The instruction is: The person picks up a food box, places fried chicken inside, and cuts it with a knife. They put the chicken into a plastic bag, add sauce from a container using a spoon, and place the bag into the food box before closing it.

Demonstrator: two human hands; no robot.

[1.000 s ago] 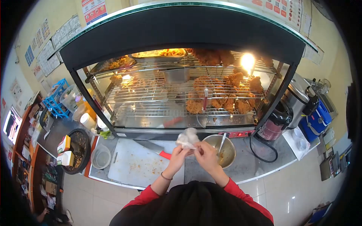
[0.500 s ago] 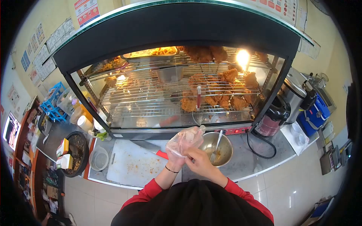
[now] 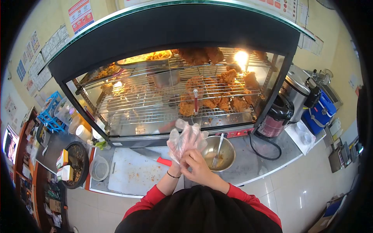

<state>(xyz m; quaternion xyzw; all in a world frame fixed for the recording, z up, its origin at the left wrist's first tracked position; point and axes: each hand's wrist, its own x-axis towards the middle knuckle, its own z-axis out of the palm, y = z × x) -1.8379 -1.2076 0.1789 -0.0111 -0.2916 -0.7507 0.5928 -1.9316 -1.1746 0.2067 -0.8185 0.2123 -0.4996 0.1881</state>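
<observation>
The right hand [image 3: 199, 167] pinches the cuff of a plastic glove [image 3: 185, 140] half over the left hand [image 3: 179, 155]. Next, I judge, tug it snug. A steel bowl [image 3: 229, 157] sits just right.

A second ago the thin plastic glove [image 3: 186, 140] was a crumpled wad pinched between both hands. Now it is spread open over the left hand [image 3: 179, 149], fingers pointing up inside it, while the right hand [image 3: 196, 165] has dropped to tug its cuff at the wrist.
</observation>
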